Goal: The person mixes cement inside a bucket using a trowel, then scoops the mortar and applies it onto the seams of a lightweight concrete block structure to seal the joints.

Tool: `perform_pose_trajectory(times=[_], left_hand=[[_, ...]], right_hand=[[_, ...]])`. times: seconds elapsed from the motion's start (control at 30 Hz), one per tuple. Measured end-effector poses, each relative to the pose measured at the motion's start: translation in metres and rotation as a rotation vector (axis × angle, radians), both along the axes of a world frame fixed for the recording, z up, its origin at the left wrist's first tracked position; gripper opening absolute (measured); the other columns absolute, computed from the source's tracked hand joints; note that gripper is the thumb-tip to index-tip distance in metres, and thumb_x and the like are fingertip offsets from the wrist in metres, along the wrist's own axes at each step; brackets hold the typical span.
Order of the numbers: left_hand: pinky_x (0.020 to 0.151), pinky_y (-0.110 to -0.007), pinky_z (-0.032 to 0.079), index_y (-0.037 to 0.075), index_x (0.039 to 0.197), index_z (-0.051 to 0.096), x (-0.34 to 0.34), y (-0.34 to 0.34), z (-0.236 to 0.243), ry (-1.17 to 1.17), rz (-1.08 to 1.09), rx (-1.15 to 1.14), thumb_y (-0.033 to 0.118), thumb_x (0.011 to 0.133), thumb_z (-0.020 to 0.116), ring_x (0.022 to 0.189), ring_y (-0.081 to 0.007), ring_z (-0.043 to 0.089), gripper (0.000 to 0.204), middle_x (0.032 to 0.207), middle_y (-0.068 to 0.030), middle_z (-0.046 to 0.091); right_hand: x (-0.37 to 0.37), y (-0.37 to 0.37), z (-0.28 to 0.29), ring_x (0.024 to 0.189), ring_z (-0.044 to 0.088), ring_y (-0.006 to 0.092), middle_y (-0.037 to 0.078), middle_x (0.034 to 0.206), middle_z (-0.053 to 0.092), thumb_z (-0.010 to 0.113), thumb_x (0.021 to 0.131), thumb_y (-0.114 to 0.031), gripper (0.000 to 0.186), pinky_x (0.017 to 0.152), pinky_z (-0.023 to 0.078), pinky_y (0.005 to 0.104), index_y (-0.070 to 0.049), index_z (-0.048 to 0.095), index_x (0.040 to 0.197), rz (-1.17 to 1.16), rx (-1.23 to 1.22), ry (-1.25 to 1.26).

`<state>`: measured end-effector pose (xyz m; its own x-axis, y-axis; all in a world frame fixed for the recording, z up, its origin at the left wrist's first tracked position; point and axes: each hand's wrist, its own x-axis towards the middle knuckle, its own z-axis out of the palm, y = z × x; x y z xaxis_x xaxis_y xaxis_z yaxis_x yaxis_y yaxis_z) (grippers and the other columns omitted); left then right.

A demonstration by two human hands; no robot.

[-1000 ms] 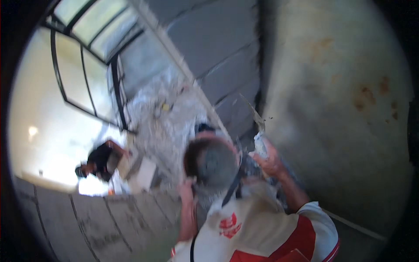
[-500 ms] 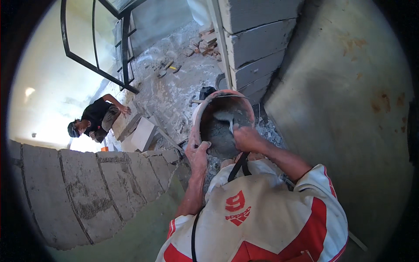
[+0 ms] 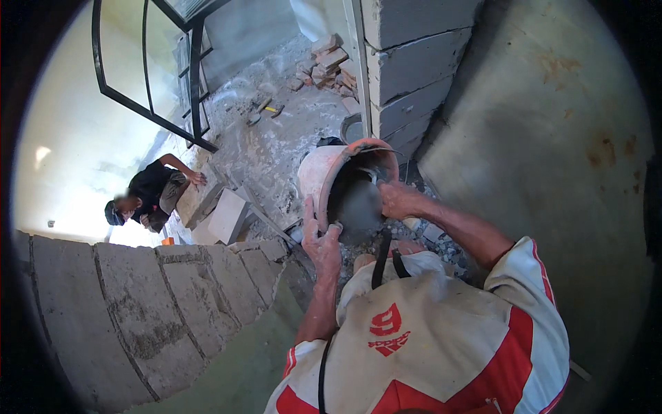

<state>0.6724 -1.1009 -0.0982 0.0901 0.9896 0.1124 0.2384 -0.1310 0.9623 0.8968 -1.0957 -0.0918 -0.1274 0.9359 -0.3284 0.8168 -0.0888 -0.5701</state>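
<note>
An orange-pink bucket (image 3: 316, 172), caked with grey mortar, is tipped with its mouth toward me. My left hand (image 3: 322, 250) is closed on the bucket's near-left rim, thumb over the edge. At the right side of the mouth, my right hand (image 3: 401, 201) is closed round a trowel (image 3: 363, 204). The trowel's grey blade is blurred by motion and lies at the bucket's opening. Deep shadow hides much of the bucket's inside.
Grey block walls stand at left (image 3: 138, 303) and right (image 3: 420, 69). A person (image 3: 148, 193) crouches at far left beside loose blocks (image 3: 227, 214). Broken bricks (image 3: 331, 65) and a hammer with a yellow part (image 3: 277, 110) lie on the rough floor beyond the bucket.
The bucket has tipped further toward me, showing more of its outer left wall. My right hand and the trowel have shifted slightly right and toward the rim. My left hand keeps its grip.
</note>
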Motion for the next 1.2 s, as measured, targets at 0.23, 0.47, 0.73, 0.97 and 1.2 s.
perform_pose_trajectory(times=[0.23, 0.47, 0.73, 0.97, 1.2], left_hand=[[0.104, -0.030, 0.031, -0.009, 0.127, 0.047, -0.019, 0.011, 0.022, -0.235, -0.062, -0.053, -0.007, 0.064, 0.052, 0.128, -0.0223, 0.041, 0.064, 0.142, -0.0129, 0.040], [0.106, -0.030, 0.029, -0.009, 0.132, 0.042, -0.017, 0.010, 0.013, -0.420, -0.117, -0.083, -0.006, 0.060, 0.052, 0.129, -0.0209, 0.039, 0.073, 0.143, -0.0137, 0.038], [0.106, -0.030, 0.028, -0.009, 0.134, 0.039, -0.014, 0.009, 0.007, -0.373, -0.163, -0.138, -0.004, 0.062, 0.052, 0.128, -0.0205, 0.039, 0.073, 0.142, -0.0139, 0.039], [0.096, -0.029, 0.036, -0.007, 0.129, 0.045, -0.026, 0.016, -0.029, -0.370, -0.112, -0.269, -0.001, 0.065, 0.054, 0.113, -0.0193, 0.048, 0.065, 0.125, -0.0113, 0.050], [0.075, -0.028, 0.045, -0.001, 0.118, 0.055, -0.014, 0.015, -0.030, -0.564, 0.023, -0.474, 0.001, 0.069, 0.055, 0.087, -0.0151, 0.054, 0.049, 0.097, -0.0046, 0.057]], right_hand=[[-0.005, -0.007, -0.003, 0.071, 0.059, 0.0267, 0.017, 0.074, 0.059, 0.065, 0.080, -0.032, 0.038, 0.068, 0.045, 0.0409, 0.006, 0.059, 0.078, 0.047, -0.364, 0.305], [-0.010, -0.026, -0.009, 0.058, 0.055, 0.0118, 0.004, 0.068, 0.057, 0.067, 0.080, -0.030, 0.028, 0.049, 0.043, 0.0283, -0.004, 0.059, 0.085, -0.187, -0.615, 0.787], [-0.005, -0.042, -0.018, 0.053, 0.050, 0.0111, 0.002, 0.071, 0.054, 0.065, 0.083, -0.027, 0.027, 0.046, 0.039, 0.0252, -0.005, 0.058, 0.097, -0.181, -0.660, 1.131], [-0.014, -0.058, -0.018, 0.049, 0.049, 0.0108, 0.003, 0.072, 0.051, 0.059, 0.088, -0.025, 0.039, 0.042, 0.040, 0.0253, -0.002, 0.049, 0.117, -0.272, -0.746, 1.483], [-0.008, -0.092, -0.015, 0.046, 0.051, 0.0103, 0.006, 0.072, 0.052, 0.056, 0.089, -0.024, 0.053, 0.038, 0.040, 0.0213, 0.005, 0.038, 0.129, -0.225, -0.505, 1.818]])
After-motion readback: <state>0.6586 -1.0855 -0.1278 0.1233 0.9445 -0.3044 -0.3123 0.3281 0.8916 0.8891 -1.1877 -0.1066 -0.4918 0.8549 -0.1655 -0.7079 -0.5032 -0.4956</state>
